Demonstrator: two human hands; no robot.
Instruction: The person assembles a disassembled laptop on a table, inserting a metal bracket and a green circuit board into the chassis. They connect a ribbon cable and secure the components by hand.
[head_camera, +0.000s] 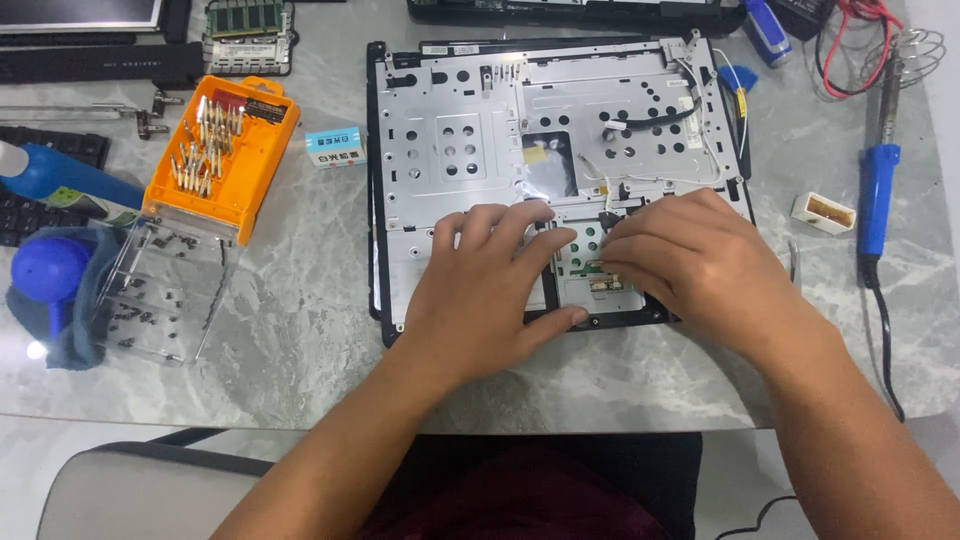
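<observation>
Left hand (480, 290) lies flat, fingers spread, on the stiff laptop palmrest shell (450, 150) near the table's front edge, while right hand (690, 260) pinches a thin, seemingly fragile ribbon connector (598, 267).

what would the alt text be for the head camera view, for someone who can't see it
Two bare hands rest on the opened laptop chassis on a grey marble table: the left hand lies flat, and the right hand fingers a small connector near the touchpad area. An orange screwdriver bit case sits to the left, a blue soldering iron to the right.

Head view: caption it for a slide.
Both hands, left hand and right hand, rest on an opened laptop chassis.
</observation>
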